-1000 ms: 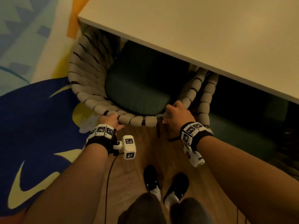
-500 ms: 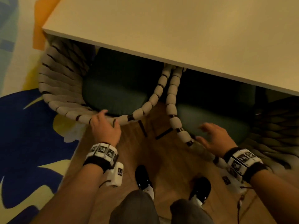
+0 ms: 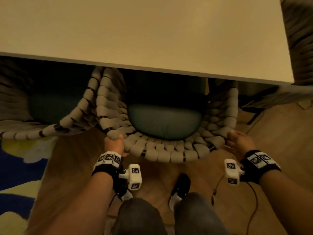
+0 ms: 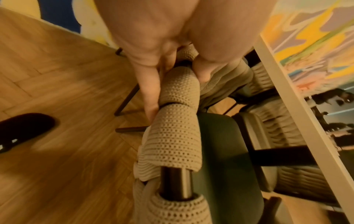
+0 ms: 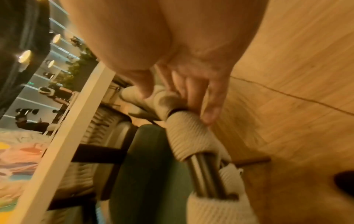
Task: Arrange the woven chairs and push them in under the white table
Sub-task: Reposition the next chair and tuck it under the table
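Woven chair point(image 3: 169, 150) sits half under the white table point(image 3: 152, 31), directly ahead of both hands: left hand point(image 3: 114, 145) grips the backrest rim, right hand point(image 3: 239, 141) rests loosely spread against its opposite end.

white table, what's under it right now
Under the white table sit two woven chairs, partly tucked in, green cushions showing. Their front halves are hidden.

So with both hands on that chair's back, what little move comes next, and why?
Probably a gentle push straight forward. The left hand grips the woven chair at its back rim and the right hand touches the other end, while its green cushion still shows outside the white table edge.
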Available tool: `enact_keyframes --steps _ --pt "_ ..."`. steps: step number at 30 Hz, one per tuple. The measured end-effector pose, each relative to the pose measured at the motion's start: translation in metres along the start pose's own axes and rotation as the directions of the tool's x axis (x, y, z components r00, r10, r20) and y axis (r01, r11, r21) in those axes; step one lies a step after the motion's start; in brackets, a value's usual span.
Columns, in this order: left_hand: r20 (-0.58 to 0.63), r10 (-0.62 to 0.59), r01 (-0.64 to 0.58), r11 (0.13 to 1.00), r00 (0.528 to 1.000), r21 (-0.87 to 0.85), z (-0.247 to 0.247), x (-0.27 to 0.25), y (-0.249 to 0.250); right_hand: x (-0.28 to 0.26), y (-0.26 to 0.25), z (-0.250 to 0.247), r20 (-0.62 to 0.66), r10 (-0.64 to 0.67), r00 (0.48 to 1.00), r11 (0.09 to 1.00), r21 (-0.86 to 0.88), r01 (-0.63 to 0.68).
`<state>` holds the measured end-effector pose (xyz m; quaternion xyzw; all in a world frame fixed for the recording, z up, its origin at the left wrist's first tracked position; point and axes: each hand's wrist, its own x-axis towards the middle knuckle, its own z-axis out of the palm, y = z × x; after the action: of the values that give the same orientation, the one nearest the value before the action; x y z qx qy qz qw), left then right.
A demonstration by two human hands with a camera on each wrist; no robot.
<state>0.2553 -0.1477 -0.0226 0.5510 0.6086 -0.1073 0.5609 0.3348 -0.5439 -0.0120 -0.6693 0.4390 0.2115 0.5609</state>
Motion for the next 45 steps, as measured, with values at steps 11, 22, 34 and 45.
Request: enact_keyframes --steps 11,22,34,45 --pt "-0.167 0.026 0.012 0.975 0.986 0.222 0.01 -0.012 0.023 0.024 0.002 0.015 -0.121 -0.124 0.985 0.937 -0.34 0.076" --pt "-0.221 0.01 0.097 0.879 0.975 0.468 0.014 -0.015 0.043 0.025 -0.005 -0.006 0.093 -0.131 0.987 0.903 -0.4 0.158" --pt "0.476 0.616 -0.735 0.268 0.627 0.622 0.21 -0.11 0.06 0.114 -0.068 -0.153 0.091 -0.206 0.974 0.855 -0.467 0.224" --pt "0.855 0.454 -0.942 -0.092 0.248 0.323 0.551 -0.276 0.042 0.303 -0.211 -0.371 -0.173 -0.122 0.977 0.99 0.056 0.133"
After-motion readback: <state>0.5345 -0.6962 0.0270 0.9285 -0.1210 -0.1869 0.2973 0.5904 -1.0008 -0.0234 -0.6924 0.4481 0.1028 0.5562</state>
